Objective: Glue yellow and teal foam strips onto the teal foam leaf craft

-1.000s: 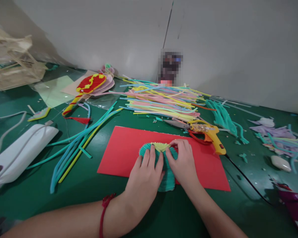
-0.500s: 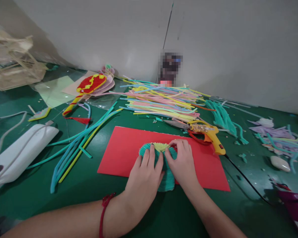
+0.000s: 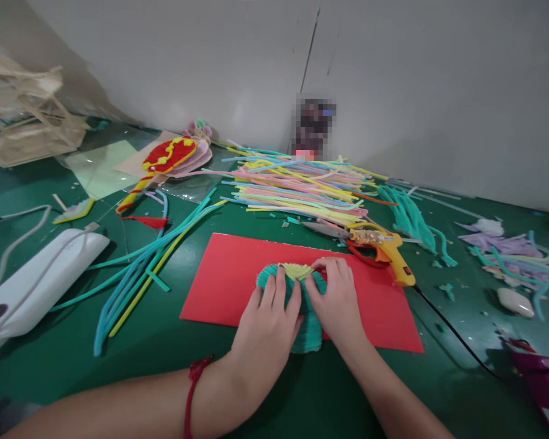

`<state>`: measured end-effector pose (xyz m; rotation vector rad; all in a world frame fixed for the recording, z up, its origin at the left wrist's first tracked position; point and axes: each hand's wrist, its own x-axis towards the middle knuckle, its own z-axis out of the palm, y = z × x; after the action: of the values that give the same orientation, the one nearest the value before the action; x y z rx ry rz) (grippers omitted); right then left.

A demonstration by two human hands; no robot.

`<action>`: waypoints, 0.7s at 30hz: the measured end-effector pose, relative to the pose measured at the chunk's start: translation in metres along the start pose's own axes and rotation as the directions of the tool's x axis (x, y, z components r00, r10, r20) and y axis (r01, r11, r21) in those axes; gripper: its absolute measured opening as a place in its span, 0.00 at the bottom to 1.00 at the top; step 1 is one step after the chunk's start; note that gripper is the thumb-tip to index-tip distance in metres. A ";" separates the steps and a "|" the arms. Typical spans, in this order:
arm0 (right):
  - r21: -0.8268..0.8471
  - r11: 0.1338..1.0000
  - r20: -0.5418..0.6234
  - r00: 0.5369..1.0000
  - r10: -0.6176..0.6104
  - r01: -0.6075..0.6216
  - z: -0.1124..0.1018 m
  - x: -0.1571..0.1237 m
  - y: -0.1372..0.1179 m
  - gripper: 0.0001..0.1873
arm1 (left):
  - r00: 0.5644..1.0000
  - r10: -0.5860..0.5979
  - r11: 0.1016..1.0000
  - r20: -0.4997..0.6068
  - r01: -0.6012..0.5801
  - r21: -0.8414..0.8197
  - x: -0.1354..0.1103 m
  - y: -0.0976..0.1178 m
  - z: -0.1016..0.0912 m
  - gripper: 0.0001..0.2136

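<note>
A teal fan-shaped piece (image 3: pixel 310 334) made of pipe cleaners, with a yellow centre (image 3: pixel 295 270), lies on a red sheet (image 3: pixel 224 277) on the green table. My left hand (image 3: pixel 268 323) lies flat on the fan, fingers stretched out and pressing down. My right hand (image 3: pixel 336 299) rests on the fan's right side, its fingertips curled and pinching at the fan's top edge beside the yellow part. What the fingertips pinch is too small to make out.
A yellow glue gun (image 3: pixel 388 250) with its black cord lies just right of the sheet, scissors (image 3: pixel 329 228) behind it. A heap of coloured pipe cleaners (image 3: pixel 297 183) is farther back, long teal strands (image 3: pixel 150 256) and a white device (image 3: pixel 36 280) to the left.
</note>
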<state>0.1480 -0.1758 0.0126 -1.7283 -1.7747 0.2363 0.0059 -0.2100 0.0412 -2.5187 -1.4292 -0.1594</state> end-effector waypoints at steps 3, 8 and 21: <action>0.009 1.000 0.009 1.000 0.012 -0.012 -0.001 0.000 0.000 0.02 | 1.000 0.005 1.000 0.004 -0.005 -0.005 0.000 0.000 0.001 0.17; -0.015 1.000 0.002 1.000 0.005 -0.005 0.001 -0.001 0.000 0.01 | 1.000 0.002 1.000 0.029 -0.002 -0.013 -0.002 0.000 0.002 0.18; -0.111 0.994 -0.020 1.000 -0.009 0.007 0.006 -0.002 -0.004 0.02 | 1.000 0.008 1.000 0.012 -0.008 0.008 -0.001 0.001 0.002 0.17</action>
<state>0.1414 -0.1764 0.0089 -1.7944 -1.8098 0.1181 0.0063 -0.2105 0.0385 -2.5227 -1.4218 -0.1366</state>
